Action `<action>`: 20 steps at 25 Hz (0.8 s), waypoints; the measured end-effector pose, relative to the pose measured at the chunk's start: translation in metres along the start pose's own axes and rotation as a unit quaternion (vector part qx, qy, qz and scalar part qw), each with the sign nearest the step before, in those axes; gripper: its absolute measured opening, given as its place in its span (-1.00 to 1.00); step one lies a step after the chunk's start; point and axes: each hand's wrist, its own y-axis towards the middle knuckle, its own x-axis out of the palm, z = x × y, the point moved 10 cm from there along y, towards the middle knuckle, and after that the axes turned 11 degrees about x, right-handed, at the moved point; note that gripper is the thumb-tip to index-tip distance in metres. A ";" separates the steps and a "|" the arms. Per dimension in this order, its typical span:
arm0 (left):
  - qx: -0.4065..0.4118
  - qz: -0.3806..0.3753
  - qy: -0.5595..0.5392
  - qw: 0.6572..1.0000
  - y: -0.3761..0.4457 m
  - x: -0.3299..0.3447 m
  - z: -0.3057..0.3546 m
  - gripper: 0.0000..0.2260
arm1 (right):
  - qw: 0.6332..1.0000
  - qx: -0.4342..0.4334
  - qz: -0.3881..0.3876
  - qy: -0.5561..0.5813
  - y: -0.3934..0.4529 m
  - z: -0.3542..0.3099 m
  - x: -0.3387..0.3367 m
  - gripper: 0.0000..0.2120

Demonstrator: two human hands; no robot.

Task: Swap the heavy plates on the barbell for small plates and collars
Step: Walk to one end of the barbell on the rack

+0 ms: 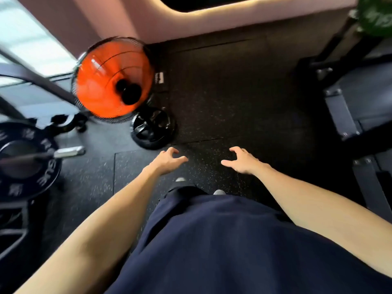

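reaching empty-handed, left hand [169,161] and right hand [241,161] apart, fingers loosely spread | heavy plate [25,160] on barbell sleeve [69,151], far left | likely heavy, rigid: grip rim two-handed

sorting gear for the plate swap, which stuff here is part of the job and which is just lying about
Job: big black plate on the barbell sleeve; small black plate on the floor; black collar lying nearby.

Lying about: orange fan; bench frame; green plate.
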 end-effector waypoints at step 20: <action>0.380 -0.365 0.418 0.740 0.155 0.092 0.286 -0.22 | 0.761 0.380 0.167 0.499 -0.083 0.103 0.030 -0.25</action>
